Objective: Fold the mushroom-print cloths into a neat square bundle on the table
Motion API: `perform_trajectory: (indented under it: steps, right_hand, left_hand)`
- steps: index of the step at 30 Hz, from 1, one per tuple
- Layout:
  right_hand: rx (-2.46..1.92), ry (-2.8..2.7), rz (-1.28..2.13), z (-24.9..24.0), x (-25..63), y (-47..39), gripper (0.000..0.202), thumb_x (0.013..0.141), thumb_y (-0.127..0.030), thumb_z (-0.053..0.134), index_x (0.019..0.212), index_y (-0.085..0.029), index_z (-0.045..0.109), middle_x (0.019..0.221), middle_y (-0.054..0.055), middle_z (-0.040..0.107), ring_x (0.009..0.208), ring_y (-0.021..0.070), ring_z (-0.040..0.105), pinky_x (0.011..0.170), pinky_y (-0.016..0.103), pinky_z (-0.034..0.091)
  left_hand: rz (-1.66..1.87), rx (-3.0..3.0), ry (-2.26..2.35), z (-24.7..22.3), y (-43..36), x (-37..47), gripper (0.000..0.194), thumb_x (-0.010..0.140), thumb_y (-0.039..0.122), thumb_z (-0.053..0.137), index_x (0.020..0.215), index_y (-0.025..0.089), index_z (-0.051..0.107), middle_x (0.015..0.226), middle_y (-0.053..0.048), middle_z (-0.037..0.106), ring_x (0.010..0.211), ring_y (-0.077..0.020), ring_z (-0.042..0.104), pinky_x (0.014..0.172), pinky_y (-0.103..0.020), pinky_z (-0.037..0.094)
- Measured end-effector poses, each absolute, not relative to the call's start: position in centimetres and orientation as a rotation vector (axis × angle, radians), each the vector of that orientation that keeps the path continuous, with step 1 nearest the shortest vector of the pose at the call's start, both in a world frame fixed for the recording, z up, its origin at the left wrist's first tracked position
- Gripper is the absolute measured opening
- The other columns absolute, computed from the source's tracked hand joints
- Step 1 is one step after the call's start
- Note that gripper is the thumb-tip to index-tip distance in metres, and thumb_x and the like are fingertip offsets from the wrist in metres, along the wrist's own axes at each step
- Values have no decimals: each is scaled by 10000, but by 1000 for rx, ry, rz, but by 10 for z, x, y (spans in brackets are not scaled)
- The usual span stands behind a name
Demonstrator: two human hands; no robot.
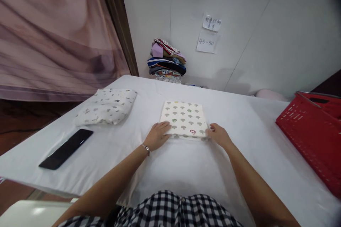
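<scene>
A white cloth printed with grey mushrooms and a few coloured ones lies folded into a near-square on the white-covered table. My left hand, a bracelet on its wrist, rests flat with fingers stretched over the cloth's left front corner. At the right front corner, the fingers of my right hand curl in and pinch the cloth's edge. Farther left lies a second folded white cloth with small grey prints, apart from both hands.
A black phone-like slab lies at the table's left. On the right stands a red plastic basket. Stacked fabrics rise behind the far edge, by a wall with paper notes. A pink curtain hangs at left.
</scene>
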State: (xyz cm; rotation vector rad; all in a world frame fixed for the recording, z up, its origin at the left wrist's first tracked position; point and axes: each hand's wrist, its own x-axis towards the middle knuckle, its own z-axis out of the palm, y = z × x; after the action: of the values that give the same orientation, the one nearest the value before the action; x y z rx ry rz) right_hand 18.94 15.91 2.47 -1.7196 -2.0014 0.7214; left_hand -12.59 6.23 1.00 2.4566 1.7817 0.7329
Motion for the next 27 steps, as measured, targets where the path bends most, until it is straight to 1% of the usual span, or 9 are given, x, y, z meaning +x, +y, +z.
perform_trajectory:
  steps: [2,4,6,8,14,18,21,23,27]
  right_hand:
    - [-1496,-2106,461,34,172,158,400,818,-391,508,1159,-190,565,1210,103,579,1104,245,538,904,378,439]
    - [-1280,-2257,365,36,152,156,457,874,-400,417,1273,-190,493,1382,94,439,1293,240,362,1036,398,325]
    - [-1202,-2448,352,31,136,155,507,893,-433,380,1336,-192,434,1456,81,334,1365,240,227,1090,433,220]
    - [-1248,-2599,340,20,126,153,550,897,-478,363,1368,-196,394,1483,79,277,1385,249,162,1102,466,149]
    - [-1321,-2694,201,3,127,150,611,909,-544,272,1397,-186,352,1498,74,238,1393,237,126,1108,452,96]
    - [-1342,-2714,171,5,128,150,627,910,-562,229,1406,-195,337,1500,61,234,1394,229,120,1109,441,103]
    - [-1348,-2723,156,6,127,151,625,908,-568,223,1406,-207,337,1501,52,233,1396,222,114,1110,432,103]
    - [-1345,-2728,162,5,126,152,621,908,-567,228,1403,-210,343,1500,49,237,1396,220,119,1111,426,104]
    - [-1344,-2725,166,4,126,154,601,910,-549,254,1403,-217,343,1501,50,235,1396,220,120,1111,432,105]
  left_hand:
    - [741,2445,1822,19,66,-114,452,869,451,464,1265,239,510,1348,-74,495,1283,-243,390,1059,-486,304]
    - [722,2478,1821,25,73,-101,467,888,475,414,1276,230,501,1382,-66,457,1320,-239,334,1092,-482,245]
    - [661,2494,1850,23,81,-94,493,892,492,394,1295,224,483,1406,-73,425,1340,-247,298,1101,-486,216]
    - [575,2477,1899,15,87,-92,552,871,531,408,1320,212,457,1418,-94,403,1341,-271,292,1091,-502,222]
    - [491,2398,1895,0,88,-97,611,857,586,381,1339,212,425,1449,-93,354,1358,-273,249,1100,-499,187]
    - [539,2190,1916,10,97,-101,509,883,551,345,1270,250,482,1454,-55,354,1366,-236,232,1100,-467,194]
    - [653,1852,2135,16,117,-109,511,871,512,398,1277,210,464,1477,-84,301,1361,-236,242,1083,-410,245]
    - [663,1571,2238,18,135,-116,572,846,503,441,1304,161,424,1454,-135,331,1321,-258,324,1038,-377,314]
    - [651,1170,2243,24,168,-126,623,781,529,517,1254,129,447,1286,-175,525,1133,-287,532,891,-351,429]
